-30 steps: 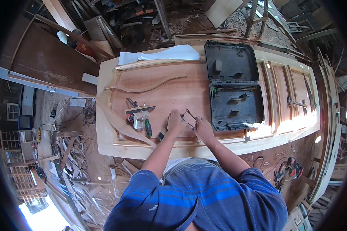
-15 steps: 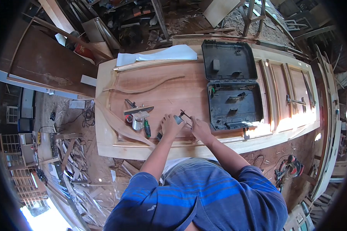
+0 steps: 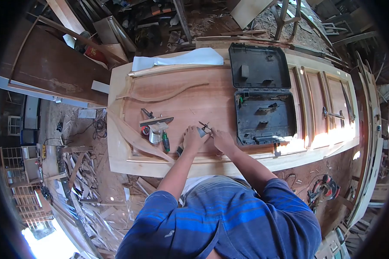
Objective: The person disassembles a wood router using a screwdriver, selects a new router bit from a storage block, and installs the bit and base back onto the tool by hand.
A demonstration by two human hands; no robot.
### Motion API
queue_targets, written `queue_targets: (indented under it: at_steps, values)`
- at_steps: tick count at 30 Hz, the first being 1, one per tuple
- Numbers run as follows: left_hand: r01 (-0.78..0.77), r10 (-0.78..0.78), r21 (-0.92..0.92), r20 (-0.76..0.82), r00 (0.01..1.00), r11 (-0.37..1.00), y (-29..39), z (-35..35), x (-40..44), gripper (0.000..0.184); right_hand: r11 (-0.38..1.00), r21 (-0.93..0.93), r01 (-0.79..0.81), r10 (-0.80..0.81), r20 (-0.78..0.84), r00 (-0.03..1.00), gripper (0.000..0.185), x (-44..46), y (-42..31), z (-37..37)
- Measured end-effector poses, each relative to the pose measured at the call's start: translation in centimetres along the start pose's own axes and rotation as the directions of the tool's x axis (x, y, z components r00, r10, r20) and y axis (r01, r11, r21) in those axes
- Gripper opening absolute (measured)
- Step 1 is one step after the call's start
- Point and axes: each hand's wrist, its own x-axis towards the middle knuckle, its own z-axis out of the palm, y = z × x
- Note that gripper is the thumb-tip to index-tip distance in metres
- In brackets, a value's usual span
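Over the wooden door panel (image 3: 183, 93) both my hands work close together. My left hand (image 3: 192, 139) is closed around a dark tool with a grey end (image 3: 201, 132); most of its body is hidden under my palm. In the fingers of my right hand (image 3: 223, 142) is a thin dark metal piece (image 3: 206, 127), right beside the tool's grey end. Whether the two pieces touch is too small to tell. To the left lie a green-handled screwdriver (image 3: 165, 141), a silver cylindrical part (image 3: 155, 136) and a hand plane-like tool (image 3: 157, 121).
A black tool case (image 3: 266, 113) lies open to the right. Beyond it are a hammer (image 3: 333, 114) and a handsaw (image 3: 346, 101). A curved wood strip (image 3: 164, 98) and white sheet (image 3: 177, 59) lie toward the back. A red-and-black power tool (image 3: 329, 187) sits on the floor.
My right hand has moved slightly left, closer to my left hand. The thin metal piece has shifted and turned against the grey end of the tool. The view has shifted slightly.
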Motion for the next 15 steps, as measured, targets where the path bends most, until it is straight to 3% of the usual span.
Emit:
queue_targets:
  at_steps: [3,6,9,12,15]
  values:
    - [-0.023,0.023,0.005,-0.026,0.999,1.000,-0.1,0.0,0.1,0.074,0.974,0.108,0.201,-0.160,-0.305,0.939,0.021,0.2,-0.4,0.2]
    - [-0.030,0.029,-0.075,-0.009,1.000,0.997,0.0,-0.4,-0.2,0.076,0.999,-0.015,0.030,-0.032,-0.126,0.992,0.019,0.4,0.8,1.7]
    - [-0.045,0.045,-0.024,-0.006,0.999,0.999,-0.2,-0.3,0.0,0.076,0.974,0.107,-0.202,0.211,-0.081,0.974,0.032,0.7,0.4,0.2]
    - [-0.050,0.047,-0.072,-0.034,0.998,0.996,0.1,-0.6,-0.5,0.077,0.980,-0.117,-0.164,0.130,-0.257,0.958,0.045,1.2,-0.5,-1.5]
    - [-0.057,0.056,-0.019,-0.039,0.998,0.998,-0.3,0.0,-0.1,0.078,0.979,-0.179,0.093,-0.140,-0.268,0.953,0.044,2.9,1.6,-0.4]
